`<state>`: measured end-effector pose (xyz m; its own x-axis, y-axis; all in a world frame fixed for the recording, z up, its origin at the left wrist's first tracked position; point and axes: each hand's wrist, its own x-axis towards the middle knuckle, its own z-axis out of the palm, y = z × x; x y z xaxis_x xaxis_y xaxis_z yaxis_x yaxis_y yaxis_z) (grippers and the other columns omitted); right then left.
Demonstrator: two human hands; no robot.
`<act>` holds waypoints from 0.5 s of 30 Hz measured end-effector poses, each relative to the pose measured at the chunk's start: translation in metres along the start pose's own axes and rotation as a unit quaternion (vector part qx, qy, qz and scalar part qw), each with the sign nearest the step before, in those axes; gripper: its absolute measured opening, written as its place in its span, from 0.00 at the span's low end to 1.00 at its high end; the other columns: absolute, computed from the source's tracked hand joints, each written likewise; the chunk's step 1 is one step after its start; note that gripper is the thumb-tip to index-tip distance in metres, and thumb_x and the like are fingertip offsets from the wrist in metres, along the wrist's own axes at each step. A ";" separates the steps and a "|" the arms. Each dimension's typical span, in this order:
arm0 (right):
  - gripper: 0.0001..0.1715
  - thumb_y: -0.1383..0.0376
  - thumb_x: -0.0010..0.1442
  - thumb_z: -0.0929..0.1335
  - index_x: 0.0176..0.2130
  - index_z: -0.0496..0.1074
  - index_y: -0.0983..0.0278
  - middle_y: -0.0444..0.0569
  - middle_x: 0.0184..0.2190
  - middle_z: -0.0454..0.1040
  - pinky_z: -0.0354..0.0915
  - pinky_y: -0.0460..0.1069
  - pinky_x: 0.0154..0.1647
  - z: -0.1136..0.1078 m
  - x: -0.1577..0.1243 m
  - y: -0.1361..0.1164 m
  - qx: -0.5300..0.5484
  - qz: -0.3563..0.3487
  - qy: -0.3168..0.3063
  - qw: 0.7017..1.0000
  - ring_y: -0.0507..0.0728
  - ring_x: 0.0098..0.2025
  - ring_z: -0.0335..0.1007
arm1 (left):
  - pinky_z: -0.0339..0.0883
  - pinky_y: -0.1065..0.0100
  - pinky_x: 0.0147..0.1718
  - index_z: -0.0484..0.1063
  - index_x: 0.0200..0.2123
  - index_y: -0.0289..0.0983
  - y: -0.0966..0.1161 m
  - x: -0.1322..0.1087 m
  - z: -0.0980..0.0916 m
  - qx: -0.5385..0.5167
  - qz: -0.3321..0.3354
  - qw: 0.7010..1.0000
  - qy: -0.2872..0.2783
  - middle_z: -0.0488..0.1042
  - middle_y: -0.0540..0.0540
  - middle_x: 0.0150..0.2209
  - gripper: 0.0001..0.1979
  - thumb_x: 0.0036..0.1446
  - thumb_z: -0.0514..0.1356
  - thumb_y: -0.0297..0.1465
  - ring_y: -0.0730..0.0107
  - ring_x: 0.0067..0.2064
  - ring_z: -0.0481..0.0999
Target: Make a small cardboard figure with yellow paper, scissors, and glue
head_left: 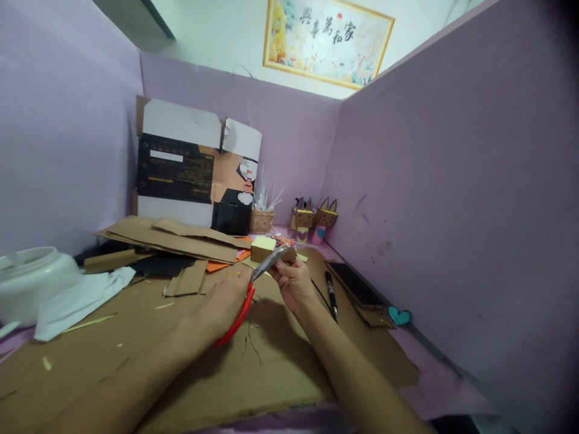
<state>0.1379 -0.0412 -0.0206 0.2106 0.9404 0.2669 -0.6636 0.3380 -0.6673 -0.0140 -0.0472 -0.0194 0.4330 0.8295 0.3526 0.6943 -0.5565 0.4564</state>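
Grips red-handled scissors in the left hand, with fingers curled round the handles and partly out of sight; cannot tell how far the blades are parted. Slants the blades up and rightward, apparently to bring the tips to the work while leaving the handles free to squeeze. Pinches a small brown piece in the right hand, with thumb and fingertips clamped on it, probably to steady it against the blades, at the centre, raised above the cardboard mat. Cannot tell its full shape behind the fingers and scissors.

Around these, from the left: a white pot, with a white cloth beside it; stacked cardboard strips in front of a flattened printed box; orange paper near the left hand. Just beyond the blades, a yellow-topped block, close enough to crowd the tips. Behind that, a basket of white straws and two eared box figures. Right of the forearm, a pen, a dark phone and a blue heart, apparently clear of the cutting side.
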 end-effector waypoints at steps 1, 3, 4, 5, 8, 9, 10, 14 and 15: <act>0.15 0.74 0.35 0.73 0.28 0.72 0.64 0.42 0.26 0.76 0.71 0.50 0.37 0.000 0.000 0.000 0.001 0.001 0.001 1.000 0.52 0.29 0.72 | 0.63 0.62 0.38 0.68 0.41 0.42 0.001 -0.001 -0.001 0.000 0.007 1.000 -0.004 0.74 0.45 0.32 0.14 0.52 0.49 0.26 0.56 0.40 0.73; 0.15 0.74 0.35 0.73 0.28 0.72 0.64 0.42 0.26 0.76 0.71 0.50 0.38 -0.001 0.000 0.000 0.005 0.006 0.001 1.000 0.52 0.29 0.72 | 0.63 0.62 0.38 0.68 0.42 0.42 0.003 -0.002 -0.003 0.004 0.020 1.000 -0.011 0.74 0.44 0.32 0.15 0.52 0.50 0.27 0.57 0.39 0.74; 0.15 0.74 0.36 0.73 0.29 0.72 0.64 0.42 0.26 0.76 0.71 0.50 0.38 -0.001 0.000 -0.001 0.007 0.009 0.002 1.000 0.52 0.29 0.72 | 0.63 0.63 0.37 0.68 0.42 0.41 0.005 -0.002 -0.004 0.008 0.023 1.000 -0.010 0.74 0.44 0.31 0.14 0.52 0.50 0.27 0.58 0.39 0.74; 0.15 0.74 0.36 0.73 0.29 0.71 0.64 0.42 0.26 0.76 0.71 0.50 0.38 -0.001 0.000 -0.001 0.008 0.014 0.004 1.000 0.52 0.29 0.72 | 0.63 0.63 0.36 0.68 0.42 0.41 0.006 -0.001 -0.007 0.014 0.025 1.000 -0.011 0.74 0.44 0.31 0.14 0.52 0.50 0.27 0.58 0.38 0.74; 0.13 0.74 0.38 0.73 0.28 0.71 0.65 0.42 0.24 0.75 0.71 0.48 0.35 -0.003 0.001 -0.004 0.003 0.040 0.028 0.999 0.51 0.28 0.72 | 0.62 0.65 0.32 0.68 0.42 0.41 0.005 0.003 -0.019 0.055 -0.007 0.998 -0.007 0.74 0.44 0.29 0.14 0.53 0.51 0.29 0.59 0.33 0.74; 0.11 0.74 0.38 0.72 0.27 0.70 0.65 0.42 0.23 0.74 0.71 0.47 0.33 -0.004 0.001 -0.004 0.001 0.055 0.042 0.998 0.51 0.28 0.72 | 0.61 0.65 0.31 0.69 0.42 0.41 0.003 0.005 -0.025 0.078 -0.025 0.997 -0.005 0.74 0.44 0.29 0.13 0.53 0.51 0.31 0.59 0.32 0.74; 0.09 0.73 0.39 0.72 0.25 0.70 0.65 0.42 0.22 0.74 0.70 0.46 0.32 -0.004 0.001 -0.005 -0.002 0.070 0.055 0.996 0.51 0.28 0.72 | 0.61 0.65 0.29 0.69 0.41 0.41 -0.001 0.008 -0.031 0.106 -0.047 0.993 -0.002 0.74 0.43 0.29 0.13 0.53 0.51 0.32 0.58 0.31 0.74; 0.03 0.71 0.42 0.68 0.20 0.68 0.66 0.45 0.19 0.74 0.70 0.46 0.30 -0.003 0.001 -0.008 -0.009 0.115 0.090 0.989 0.52 0.27 0.73 | 0.58 0.65 0.26 0.69 0.32 0.39 -0.028 0.016 -0.058 0.182 -0.140 0.973 -0.004 0.73 0.40 0.29 0.12 0.51 0.52 0.40 0.53 0.31 0.73; 0.03 0.71 0.42 0.68 0.20 0.69 0.66 0.46 0.19 0.74 0.70 0.46 0.30 -0.003 0.001 -0.009 -0.011 0.120 0.092 0.988 0.53 0.27 0.73 | 0.58 0.65 0.26 0.69 0.30 0.39 -0.035 0.017 -0.065 0.176 -0.160 0.971 0.000 0.73 0.39 0.28 0.12 0.51 0.52 0.41 0.53 0.30 0.72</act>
<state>0.1460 -0.0434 -0.0163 0.1769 0.9837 -0.0310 -0.6953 0.1026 -0.7113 -0.0681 -0.0167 0.0237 0.1635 0.9572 0.2389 0.9465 -0.2205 0.2355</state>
